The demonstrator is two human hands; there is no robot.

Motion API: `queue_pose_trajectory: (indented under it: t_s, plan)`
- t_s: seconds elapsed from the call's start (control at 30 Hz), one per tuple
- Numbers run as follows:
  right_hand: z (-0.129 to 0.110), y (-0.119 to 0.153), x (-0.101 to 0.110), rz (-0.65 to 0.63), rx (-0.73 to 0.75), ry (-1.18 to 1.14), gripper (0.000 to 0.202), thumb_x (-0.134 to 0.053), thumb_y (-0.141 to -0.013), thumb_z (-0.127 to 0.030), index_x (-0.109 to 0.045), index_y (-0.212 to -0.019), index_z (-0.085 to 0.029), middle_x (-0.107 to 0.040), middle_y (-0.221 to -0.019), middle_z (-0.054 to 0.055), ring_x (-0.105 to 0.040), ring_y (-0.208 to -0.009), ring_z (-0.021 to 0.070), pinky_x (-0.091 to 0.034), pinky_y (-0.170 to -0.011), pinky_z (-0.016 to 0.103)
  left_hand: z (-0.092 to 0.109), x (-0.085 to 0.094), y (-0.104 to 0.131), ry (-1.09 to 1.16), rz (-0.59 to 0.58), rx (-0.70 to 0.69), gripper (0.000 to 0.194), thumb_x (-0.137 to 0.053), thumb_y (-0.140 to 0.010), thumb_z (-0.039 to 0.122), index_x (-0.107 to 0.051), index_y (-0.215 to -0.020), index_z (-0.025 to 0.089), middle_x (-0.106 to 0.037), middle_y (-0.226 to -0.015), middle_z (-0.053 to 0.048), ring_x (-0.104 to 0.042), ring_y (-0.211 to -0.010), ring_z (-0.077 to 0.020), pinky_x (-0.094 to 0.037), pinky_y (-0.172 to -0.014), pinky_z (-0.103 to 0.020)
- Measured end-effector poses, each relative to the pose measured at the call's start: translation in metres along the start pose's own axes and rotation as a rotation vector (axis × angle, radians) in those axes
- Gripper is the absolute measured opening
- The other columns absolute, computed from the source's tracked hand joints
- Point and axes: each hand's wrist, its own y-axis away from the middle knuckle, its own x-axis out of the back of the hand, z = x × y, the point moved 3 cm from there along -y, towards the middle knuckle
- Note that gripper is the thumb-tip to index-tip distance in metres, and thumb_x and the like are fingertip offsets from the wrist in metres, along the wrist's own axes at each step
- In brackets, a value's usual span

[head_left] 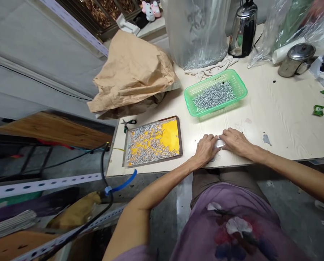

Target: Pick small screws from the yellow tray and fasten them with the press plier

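At the table's front edge, my left hand (205,149) and my right hand (232,141) are close together, with fingers curled round the two ends of a small whitish, shiny piece (219,143). What exactly it is cannot be made out. Left of my hands lies a shallow tray (180,145) with a yellow bottom, covered in many small metal pins (151,152). Beyond my hands stands a green perforated basket (242,92) holding a heap of similar metal pins (214,95).
Dark-handled scissors (128,123) lie behind the tray. A brown paper bag (134,72), a large clear plastic bag (197,32), a kettle (243,30) and a metal cup (296,59) stand farther back. Green wrapped packets (318,110) lie far right.
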Motion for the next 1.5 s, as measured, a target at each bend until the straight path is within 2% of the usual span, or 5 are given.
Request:
queue_pose_trajectory:
  t_s: [0.47,0.73,1.0,1.2,1.5]
  plan:
    - [0.029,-0.05,0.012,0.018,-0.092,0.048,0.021,-0.049,-0.091,-0.019,-0.069,-0.096,-0.015,-0.066,-0.099,0.013,-0.053,-0.094,0.0245,-0.035,-0.077,0.035,0.042,-0.051,0.033,0.176,0.222,-0.187,0.043,-0.041,-0.099,0.035,-0.047,-0.136,0.015,-0.05,-0.143,-0.018,-0.038,-0.141,-0.028,-0.029,-0.115,-0.057]
    - [-0.058,-0.058,0.003,-0.07,0.389,0.022,0.015,-0.058,-0.087,-0.022,-0.073,-0.089,-0.024,-0.064,-0.113,0.009,-0.045,-0.115,0.0282,-0.036,-0.082,0.038,0.037,-0.058,0.03,0.267,0.116,-0.153,0.041,-0.044,-0.097,0.037,-0.058,-0.126,0.011,-0.066,-0.12,-0.018,-0.057,-0.124,-0.031,-0.041,-0.109,-0.051]
    - [-0.091,-0.071,0.001,0.019,0.476,0.063,0.011,-0.061,-0.084,-0.018,-0.069,-0.09,-0.023,-0.066,-0.089,0.005,-0.053,-0.09,0.0213,-0.042,-0.078,0.034,0.035,-0.078,0.032,0.24,0.284,-0.155,0.06,-0.044,-0.094,0.034,-0.034,-0.147,0.006,-0.042,-0.148,-0.024,-0.037,-0.141,-0.0354,-0.037,-0.111,-0.056]
    - [-0.022,-0.092,0.071,0.361,0.147,-0.111,0.024,-0.042,-0.095,-0.016,-0.066,-0.1,-0.019,-0.065,-0.095,0.007,-0.056,-0.09,0.0176,-0.042,-0.077,0.029,0.04,-0.06,0.034,0.187,0.321,-0.232,0.049,-0.053,-0.092,0.032,-0.049,-0.137,0.015,-0.051,-0.142,-0.019,-0.041,-0.139,-0.033,-0.039,-0.11,-0.056]
    - [0.084,-0.15,0.079,0.068,-0.433,0.096,0.037,-0.049,-0.091,-0.028,-0.062,-0.121,-0.012,-0.061,-0.114,0.022,-0.059,-0.097,0.0299,-0.047,-0.068,0.036,0.044,-0.06,0.037,0.123,0.372,-0.214,0.048,-0.054,-0.091,0.027,-0.049,-0.138,0.015,-0.048,-0.145,-0.019,-0.035,-0.141,-0.0328,-0.041,-0.109,-0.058]
